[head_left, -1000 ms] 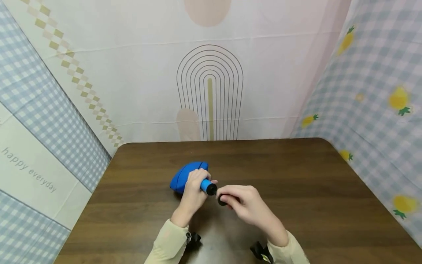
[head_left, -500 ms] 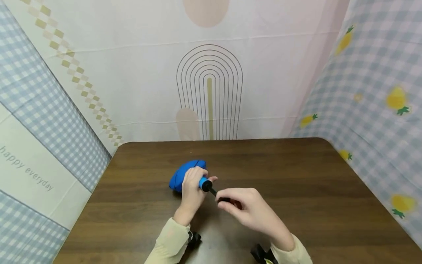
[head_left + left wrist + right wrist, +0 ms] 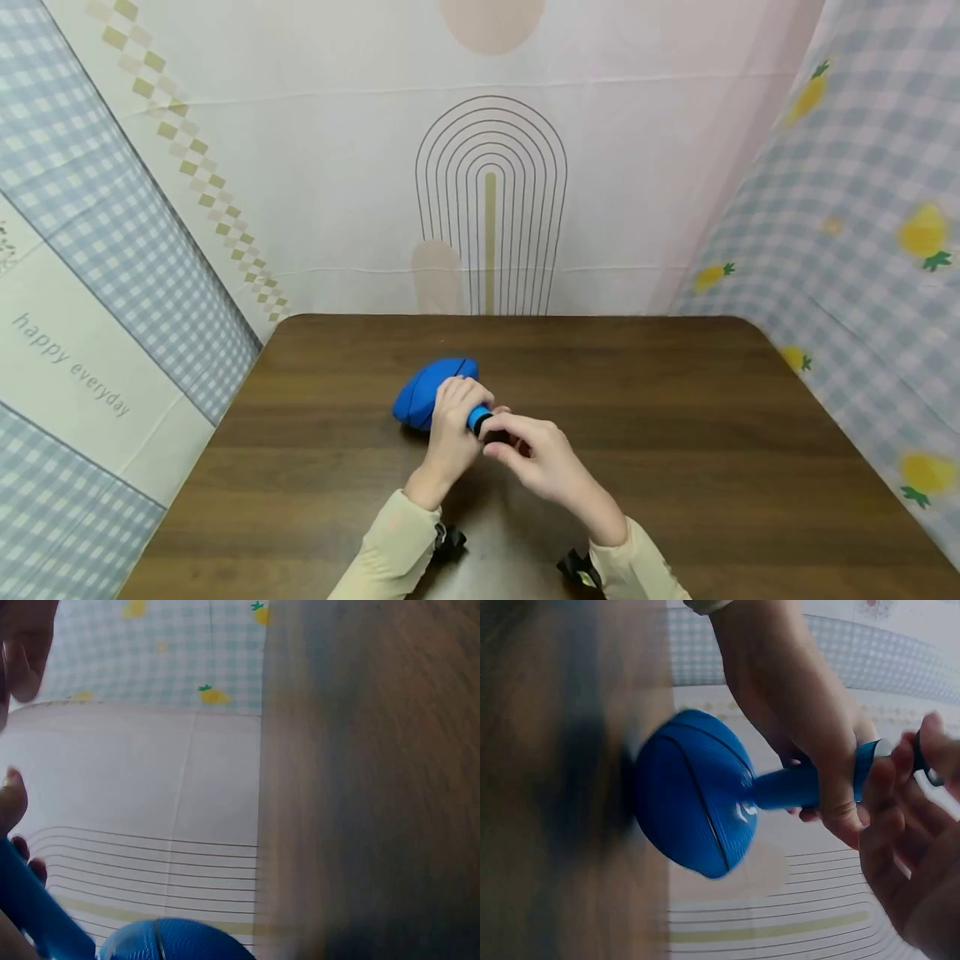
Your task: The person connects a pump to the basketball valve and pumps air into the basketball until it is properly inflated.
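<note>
A blue ball (image 3: 422,395) with black seam lines, partly collapsed in shape, sits on the brown table (image 3: 660,433). My left hand (image 3: 450,427) is wrapped around the blue barrel of a hand pump (image 3: 477,416), just in front of the ball. In the right wrist view the pump's narrow end meets the ball (image 3: 694,796) in a dimple. The fingers and thumb of my right hand (image 3: 546,465) hold the black pump handle (image 3: 496,436), close against the barrel's end. Part of the barrel is hidden under the left hand.
A pale patterned cloth (image 3: 345,192) hangs behind the table's far edge. Checked cloths with printed words on the left side and yellow fruit (image 3: 924,231) on the right side flank it. Dark wrist straps (image 3: 448,543) show at the cuffs.
Half a second ago the pump's black rod showed between barrel and handle; now my right hand has pushed the handle in to the barrel. My left hand keeps its grip. The head view has shifted slightly.
</note>
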Demonstrator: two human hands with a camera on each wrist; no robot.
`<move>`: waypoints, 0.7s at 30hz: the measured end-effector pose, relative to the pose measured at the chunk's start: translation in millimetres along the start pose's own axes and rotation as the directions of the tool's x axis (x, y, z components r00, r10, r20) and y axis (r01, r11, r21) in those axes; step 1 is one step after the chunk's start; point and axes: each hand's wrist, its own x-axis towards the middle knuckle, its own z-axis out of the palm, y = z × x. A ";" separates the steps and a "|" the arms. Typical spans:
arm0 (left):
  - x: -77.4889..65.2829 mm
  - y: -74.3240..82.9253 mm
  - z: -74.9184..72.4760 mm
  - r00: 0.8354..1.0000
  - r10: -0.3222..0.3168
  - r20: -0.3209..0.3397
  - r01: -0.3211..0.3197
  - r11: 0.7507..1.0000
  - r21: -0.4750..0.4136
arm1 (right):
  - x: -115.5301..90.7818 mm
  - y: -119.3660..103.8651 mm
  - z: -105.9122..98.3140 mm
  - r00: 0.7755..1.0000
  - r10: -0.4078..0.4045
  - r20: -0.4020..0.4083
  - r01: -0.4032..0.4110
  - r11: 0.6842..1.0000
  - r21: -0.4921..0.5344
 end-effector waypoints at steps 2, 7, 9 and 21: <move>-1.2 -0.2 -0.3 0.999 0.015 0.042 -0.016 1.000 0.016 | -0.9 1.1 0.2 1.000 -0.013 0.023 0.013 1.000 0.007; -0.2 -7.1 -3.7 0.996 0.019 0.091 -0.023 0.999 0.048 | -1.2 -14.9 -17.2 0.992 -0.087 0.089 0.085 0.996 0.026; 0.2 -12.4 -5.4 0.997 -0.001 0.074 -0.002 0.999 0.043 | -0.7 -24.9 -27.0 0.980 -0.162 0.117 0.156 0.986 0.056; 4.5 -1.8 -8.7 0.994 -0.060 0.088 0.065 0.997 -0.046 | -0.7 -5.8 -9.5 0.989 -0.144 0.041 0.135 0.977 0.162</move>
